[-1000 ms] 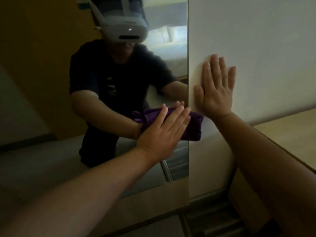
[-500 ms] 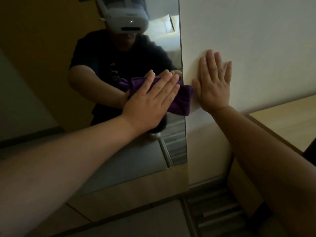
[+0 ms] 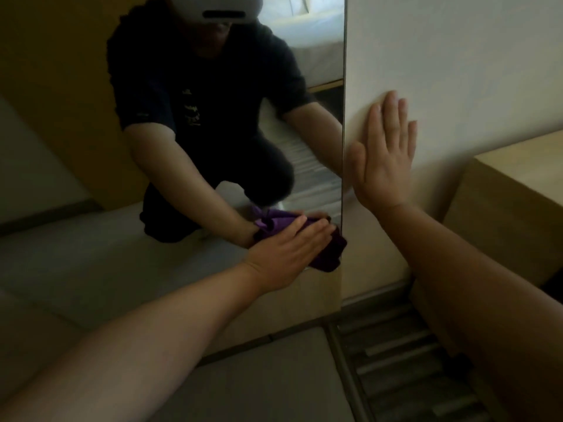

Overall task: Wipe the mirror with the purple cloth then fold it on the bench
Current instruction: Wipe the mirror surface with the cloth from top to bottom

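A tall mirror (image 3: 91, 147) fills the left of the head view and reflects a crouching person in a dark shirt. My left hand (image 3: 286, 251) presses the bunched purple cloth (image 3: 330, 252) flat against the glass near the mirror's lower right corner. Part of the cloth sticks out past my fingers and over the mirror's edge. My right hand (image 3: 384, 159) lies flat, fingers spread, on the pale wall (image 3: 457, 56) just right of the mirror's edge, holding nothing.
A light wooden bench (image 3: 524, 178) juts out at the right, under my right forearm. A slatted floor grille (image 3: 405, 360) lies below the wall. Grey floor (image 3: 259, 385) spreads below the mirror's wooden base strip (image 3: 316, 296).
My left hand has slid the cloth up and then down the glass to the mirror's bottom right corner. My right hand has stayed flat on the wall. The view has tilted downward.
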Action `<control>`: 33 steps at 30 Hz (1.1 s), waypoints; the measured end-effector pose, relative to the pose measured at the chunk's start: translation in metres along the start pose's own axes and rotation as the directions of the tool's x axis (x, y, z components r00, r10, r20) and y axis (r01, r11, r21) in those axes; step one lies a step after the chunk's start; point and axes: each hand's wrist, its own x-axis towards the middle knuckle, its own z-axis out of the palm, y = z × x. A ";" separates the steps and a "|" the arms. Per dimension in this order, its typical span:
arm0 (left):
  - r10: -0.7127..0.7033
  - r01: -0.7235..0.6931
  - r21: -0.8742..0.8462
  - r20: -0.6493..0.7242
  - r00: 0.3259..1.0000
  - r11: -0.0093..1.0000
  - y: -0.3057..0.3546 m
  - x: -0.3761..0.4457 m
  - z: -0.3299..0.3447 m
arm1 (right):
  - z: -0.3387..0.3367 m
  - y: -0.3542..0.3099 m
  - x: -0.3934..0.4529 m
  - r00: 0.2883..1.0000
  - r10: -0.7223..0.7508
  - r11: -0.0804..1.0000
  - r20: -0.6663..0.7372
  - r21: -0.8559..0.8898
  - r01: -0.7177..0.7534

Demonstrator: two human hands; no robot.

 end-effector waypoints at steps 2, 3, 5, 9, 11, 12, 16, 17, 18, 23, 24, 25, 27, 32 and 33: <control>0.033 -0.032 -0.027 0.020 0.999 0.999 0.013 -0.011 0.010 | 0.001 -0.010 -0.005 0.999 0.046 0.999 0.024 0.013 -0.046; 0.038 -0.036 -0.039 0.046 0.998 0.999 0.016 -0.015 0.011 | 0.000 -0.016 -0.007 0.997 0.070 0.997 0.041 0.022 -0.071; 0.031 -0.025 -0.066 0.089 0.996 0.997 0.016 -0.020 0.006 | -0.007 -0.024 -0.009 0.991 0.111 0.991 0.081 0.069 -0.116; -0.073 0.074 -0.088 0.022 0.997 0.993 -0.024 -0.037 -0.011 | -0.029 -0.045 0.000 0.996 0.003 0.985 0.093 0.171 -0.019; -0.156 0.154 -0.060 -0.031 0.987 0.986 -0.061 -0.052 -0.021 | -0.038 -0.067 0.014 0.991 -0.131 0.976 0.013 0.175 0.127; -0.211 0.208 -0.062 -0.053 0.976 0.976 -0.079 -0.060 -0.026 | -0.039 -0.079 0.022 0.980 -0.195 0.965 -0.048 0.167 0.200; -0.467 0.464 -0.049 -0.097 0.879 0.884 -0.117 -0.099 -0.036 | -0.033 -0.129 0.049 0.901 -0.363 0.909 -0.238 0.121 0.399; -0.521 0.518 -0.055 -0.111 0.846 0.853 -0.118 -0.110 -0.035 | -0.030 -0.140 0.050 0.882 -0.393 0.895 -0.260 0.113 0.433; -0.574 0.570 -0.071 -0.125 0.809 0.819 -0.118 -0.121 -0.034 | -0.026 -0.150 0.049 0.864 -0.424 0.880 -0.270 0.104 0.464; -0.634 0.617 -0.150 -0.221 0.741 0.773 -0.089 -0.155 -0.010 | 0.001 -0.176 0.019 0.847 -0.488 0.858 -0.210 0.064 0.510; -0.622 0.603 -0.150 -0.219 0.752 0.783 -0.076 -0.161 -0.002 | 0.008 -0.178 0.010 0.848 -0.486 0.858 -0.211 0.068 0.509; -0.594 0.579 -0.131 -0.209 0.777 0.805 -0.062 -0.169 0.006 | 0.014 -0.180 0.000 0.848 -0.485 0.858 -0.213 0.072 0.509; -0.510 0.500 -0.102 -0.177 0.842 0.860 -0.031 -0.190 0.024 | 0.025 -0.183 -0.019 0.853 -0.481 0.860 -0.205 0.081 0.504; -0.392 0.386 -0.090 -0.073 0.917 0.918 0.033 -0.229 0.058 | 0.037 -0.186 -0.035 0.866 -0.461 0.872 -0.193 0.085 0.482; -0.365 0.360 -0.095 -0.037 0.930 0.928 0.043 -0.235 0.061 | 0.037 -0.186 -0.034 0.869 -0.456 0.874 -0.193 0.086 0.478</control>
